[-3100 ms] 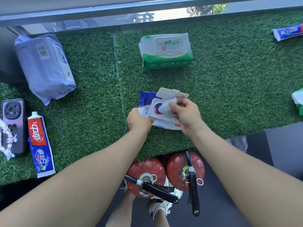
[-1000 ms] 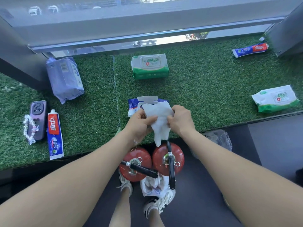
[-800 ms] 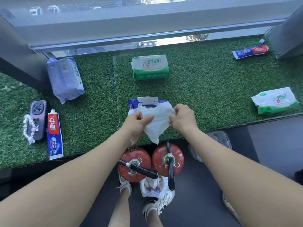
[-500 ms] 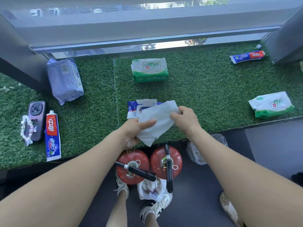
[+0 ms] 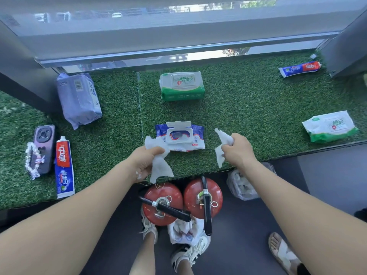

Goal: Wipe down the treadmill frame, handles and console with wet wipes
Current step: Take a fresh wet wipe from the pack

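holding one wet wipe in each fist, the person stood at the near edge of a green turf ledge (image 5: pixel 248 100). left hand (image 5: pixel 146 161) was curled round a crumpled wipe (image 5: pixel 158 167), which spilled out far-left above the thumb and hung down near-right below the fist. right hand (image 5: pixel 237 150) was clenched on a second wipe (image 5: pixel 223 138), one tail pointing far-left, the other drooping toward the near edge. both fists were closed on cloth, neither free. the two hands were apart, left and right of the blue wipe pack (image 5: pixel 179 138), which lay on the turf just far of them with its flip lid (image 5: pixel 178 124) standing open; the left-hand wipe overlapped the pack's near-left corner in view, contact not resolvable. key relation: no treadmill frame, handle or console appeared anywhere in view, so its direction from either hand, its long axis, and which hand was nearer could not be determined. judgement: wipes are ready, wiping not yet begun; next move likely needs a turn away from the ledge. also noted: green wipe pack (image 5: pixel 181 86) far centre, another green pack (image 5: pixel 329 126) at right, two red fire extinguishers (image 5: pixel 182 201) on the floor below the hands.
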### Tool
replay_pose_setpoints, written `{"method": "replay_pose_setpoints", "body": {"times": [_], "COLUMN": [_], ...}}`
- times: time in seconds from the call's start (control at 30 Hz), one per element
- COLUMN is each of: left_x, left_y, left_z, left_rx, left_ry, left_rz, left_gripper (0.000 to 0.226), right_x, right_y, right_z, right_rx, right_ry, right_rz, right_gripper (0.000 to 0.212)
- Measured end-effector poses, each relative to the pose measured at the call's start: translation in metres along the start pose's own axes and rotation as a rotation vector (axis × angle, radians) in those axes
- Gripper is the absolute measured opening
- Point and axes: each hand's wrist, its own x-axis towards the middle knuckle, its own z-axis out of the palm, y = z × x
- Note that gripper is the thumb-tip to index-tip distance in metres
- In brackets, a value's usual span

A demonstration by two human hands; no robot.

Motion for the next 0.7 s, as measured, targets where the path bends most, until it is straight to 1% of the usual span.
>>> {"method": "replay_pose_setpoints", "body": {"times": [0.07, 0.1, 0.17, 0.2, 0.23, 0.27, 0.33, 0.4, 0.47, 0.53, 0.6, 0.63, 0.7], "left_x": [0.004, 0.006, 0.009, 0.010, 0.011, 0.012, 0.014, 0.018, 0.021, 0.024, 0.028, 0.030, 0.036], "left_y": [0.001, 0.002, 0.004, 0.006, 0.007, 0.009, 0.012, 0.016, 0.021, 0.027, 0.031, 0.032, 0.033], "left_z": [0.004, 0.006, 0.011, 0.014, 0.017, 0.020, 0.025, 0.029, 0.032, 0.034, 0.034, 0.033, 0.031], "left_rx": [-0.045, -0.061, -0.098, -0.124, -0.147, -0.169, -0.226, -0.338, -0.461, -0.561, -0.614, -0.611, -0.555], "left_ry": [0.014, 0.009, -0.008, -0.016, -0.024, -0.031, -0.037, -0.037, -0.032, -0.059, -0.126, -0.162, -0.219], "left_rz": [0.004, 0.007, 0.017, 0.025, 0.035, 0.044, 0.055, 0.030, -0.022, -0.052, -0.079, -0.100, -0.148], "left_gripper": [0.007, 0.008, 0.010, 0.014, 0.018, 0.022, 0.026, 0.023, 0.012, 0.013, 0.008, 0.012, 0.028], "right_x": [-0.001, -0.001, -0.001, 0.001, 0.001, 0.004, 0.007, 0.008, 0.007, 0.006, 0.008, 0.010, 0.015], "right_y": [-0.001, -0.003, -0.008, -0.010, -0.012, -0.013, -0.017, -0.023, -0.031, -0.037, -0.038, -0.038, -0.039], "right_z": [0.002, 0.002, 0.004, 0.005, 0.006, 0.008, 0.011, 0.015, 0.020, 0.028, 0.039, 0.045, 0.056], "right_rx": [0.026, 0.064, 0.183, 0.218, 0.225, 0.210, 0.156, 0.070, 0.032, 0.125, 0.292, 0.354, 0.444], "right_ry": [0.028, 0.035, 0.029, 0.019, 0.009, -0.003, -0.051, -0.147, -0.267, -0.384, -0.456, -0.461, -0.403], "right_rz": [0.012, 0.018, 0.023, 0.028, 0.037, 0.045, 0.051, 0.037, 0.052, 0.109, 0.159, 0.145, 0.055], "right_gripper": [0.015, 0.014, 0.037, 0.044, 0.046, 0.042, 0.026, 0.015, 0.020, 0.021, 0.034, 0.036, 0.025]}}
